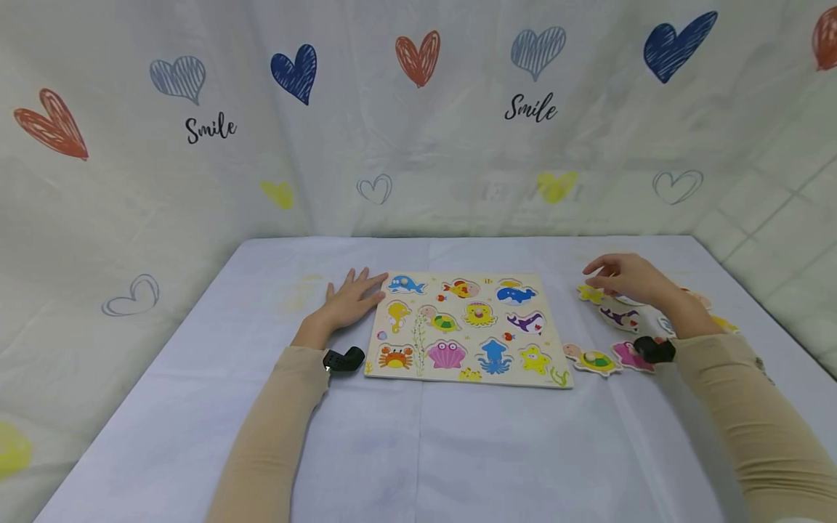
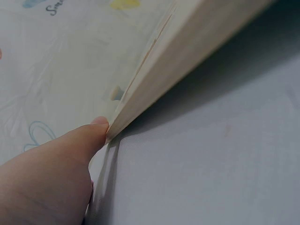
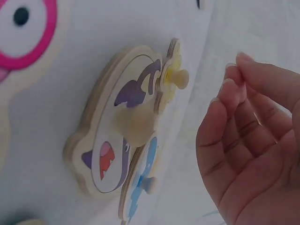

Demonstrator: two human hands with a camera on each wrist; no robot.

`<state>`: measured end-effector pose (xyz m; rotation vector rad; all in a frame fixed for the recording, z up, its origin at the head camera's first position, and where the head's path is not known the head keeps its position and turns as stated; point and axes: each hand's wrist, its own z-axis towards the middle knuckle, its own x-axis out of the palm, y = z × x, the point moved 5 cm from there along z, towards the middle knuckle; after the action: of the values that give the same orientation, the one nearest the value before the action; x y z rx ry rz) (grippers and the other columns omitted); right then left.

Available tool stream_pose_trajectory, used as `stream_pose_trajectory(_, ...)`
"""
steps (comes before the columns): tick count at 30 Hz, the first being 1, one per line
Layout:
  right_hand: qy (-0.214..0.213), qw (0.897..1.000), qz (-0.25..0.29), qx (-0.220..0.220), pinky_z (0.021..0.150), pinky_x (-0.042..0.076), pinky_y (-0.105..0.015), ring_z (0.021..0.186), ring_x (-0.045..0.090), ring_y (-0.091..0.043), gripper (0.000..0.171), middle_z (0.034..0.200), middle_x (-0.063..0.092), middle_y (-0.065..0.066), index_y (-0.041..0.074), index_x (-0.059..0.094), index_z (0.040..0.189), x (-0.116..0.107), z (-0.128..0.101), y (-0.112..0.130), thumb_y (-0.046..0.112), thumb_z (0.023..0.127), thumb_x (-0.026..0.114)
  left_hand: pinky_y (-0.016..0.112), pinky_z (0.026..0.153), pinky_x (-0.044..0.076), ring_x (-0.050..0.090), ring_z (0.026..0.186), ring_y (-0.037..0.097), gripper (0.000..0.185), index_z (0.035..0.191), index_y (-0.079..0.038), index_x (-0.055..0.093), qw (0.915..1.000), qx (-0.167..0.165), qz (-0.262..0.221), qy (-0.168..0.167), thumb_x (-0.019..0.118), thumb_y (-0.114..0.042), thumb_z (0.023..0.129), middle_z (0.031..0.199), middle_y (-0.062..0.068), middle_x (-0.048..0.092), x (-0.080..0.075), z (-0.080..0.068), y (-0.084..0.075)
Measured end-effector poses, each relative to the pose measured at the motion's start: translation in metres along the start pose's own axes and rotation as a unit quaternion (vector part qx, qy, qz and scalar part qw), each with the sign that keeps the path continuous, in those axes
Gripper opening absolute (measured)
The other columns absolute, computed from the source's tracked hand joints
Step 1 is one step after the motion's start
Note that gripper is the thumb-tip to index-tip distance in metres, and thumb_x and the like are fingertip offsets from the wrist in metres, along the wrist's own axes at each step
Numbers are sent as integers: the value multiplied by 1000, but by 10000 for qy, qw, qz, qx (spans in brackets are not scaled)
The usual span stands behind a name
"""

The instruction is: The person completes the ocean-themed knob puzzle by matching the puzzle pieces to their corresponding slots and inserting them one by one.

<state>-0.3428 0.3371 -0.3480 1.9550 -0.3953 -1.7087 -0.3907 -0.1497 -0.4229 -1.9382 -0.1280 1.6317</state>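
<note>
A wooden sea-animal puzzle board (image 1: 467, 327) lies flat in the middle of the table. My left hand (image 1: 353, 296) rests flat beside its far left corner with straight fingers, and the thumb (image 2: 70, 154) touches the board's edge (image 2: 187, 61). My right hand (image 1: 617, 276) hovers over loose pieces to the right of the board, fingers loosely curved and holding nothing (image 3: 253, 140). Just beside it lie a purple whale piece (image 3: 112, 140) with a wooden knob, a yellow piece (image 3: 171, 77) and a blue piece (image 3: 140, 187). The whale piece (image 1: 620, 317) and the yellow piece (image 1: 591, 294) also show from above.
A turtle piece (image 1: 591, 359) and a pink piece (image 1: 631, 356) lie near the board's right front corner. More pieces sit partly hidden behind my right forearm. A pale cloth (image 1: 418, 443) covers the table, and a heart-print curtain (image 1: 418, 109) closes the back and sides.
</note>
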Motion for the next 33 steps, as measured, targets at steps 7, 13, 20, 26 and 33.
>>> stream_pose_trajectory(7,212,9994,-85,263,65,47,-36,72,54,-23,34,81,61,-8,-11,63,121,1,2,-18,16,101,66,71,114,-11,-9,155,38,63,163,-30,31,10000,29,17,17,41,-55,107,171,15,7,0,1,1)
stream_pose_trajectory(13,371,9983,-317,334,65,43,-36,71,54,-23,30,77,58,-4,-9,67,115,2,5,-24,15,97,69,70,114,-11,-9,155,38,62,163,-30,31,10000,-2,-6,27,41,-54,107,171,14,7,0,0,0)
stream_pose_trajectory(20,415,9974,-508,289,64,44,-35,70,54,-22,24,83,64,-6,-9,69,108,4,10,-25,11,96,70,70,114,-12,-9,156,37,61,163,-29,31,10000,-20,-13,17,41,-53,108,171,14,7,1,0,-1)
stream_pose_trajectory(26,421,9967,-668,209,63,43,-34,68,53,-21,18,79,63,-3,-6,71,101,5,12,-22,11,95,71,70,115,-12,-9,156,37,62,163,-30,30,10000,-16,18,24,41,-54,108,171,13,7,2,-1,-2)
stream_pose_trajectory(33,395,9932,-1093,25,71,49,-41,78,57,-25,16,87,67,-10,-4,71,98,4,12,-15,11,94,70,70,115,-11,-9,156,38,62,163,-29,30,10000,-25,47,-3,40,-54,108,171,14,7,1,-1,-2)
